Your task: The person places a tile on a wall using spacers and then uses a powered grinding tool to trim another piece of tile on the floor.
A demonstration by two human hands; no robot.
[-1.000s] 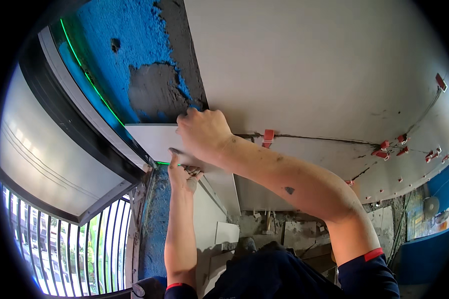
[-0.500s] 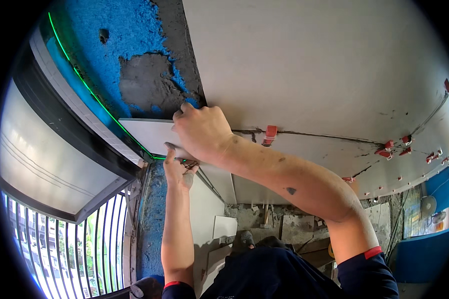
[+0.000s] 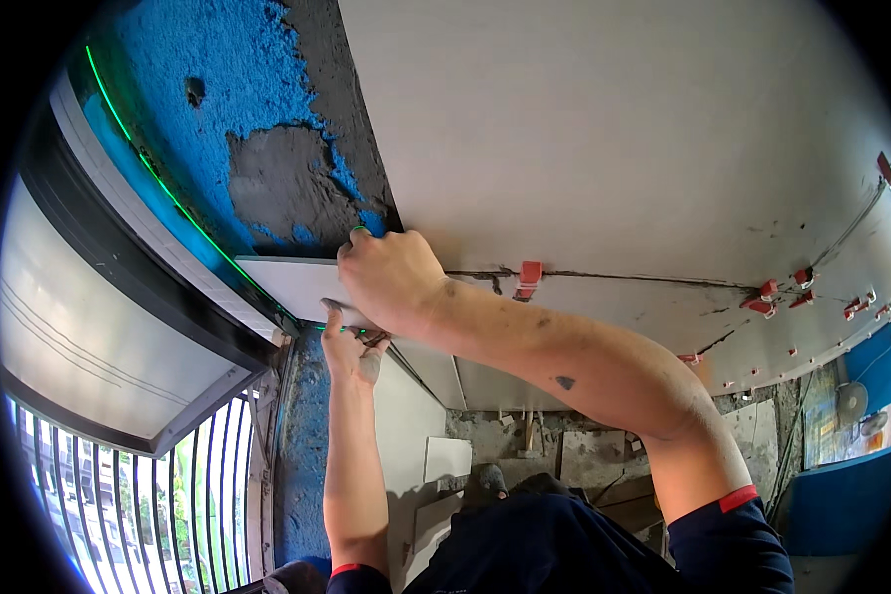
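A small pale tile (image 3: 289,282) stands against the wall at the corner, beside the left end of the tiled surface. My right hand (image 3: 391,277) is closed over its upper right edge, knuckles up. From below, my left hand (image 3: 351,348) grips the tile's lower edge, thumb on its face and fingers curled beneath. A green laser line (image 3: 183,210) runs down the wall to the tile, and a green glint falls on my right hand. Above the tile is a grey mortar patch (image 3: 292,178) on blue-coated wall (image 3: 213,84). What lies behind the tile is hidden.
Large beige wall tiles (image 3: 604,129) fill the right, with red levelling wedges (image 3: 531,275) along their joints. At left are a dark-framed panel (image 3: 119,307) and a barred window (image 3: 139,505). Below, a hammer (image 3: 530,436) and tile pieces (image 3: 448,458) lie on the dusty floor.
The view has shifted slightly, so the upper wall and tile sit lower in the picture. Both hands keep their hold on the tile, with little visible movement against it.
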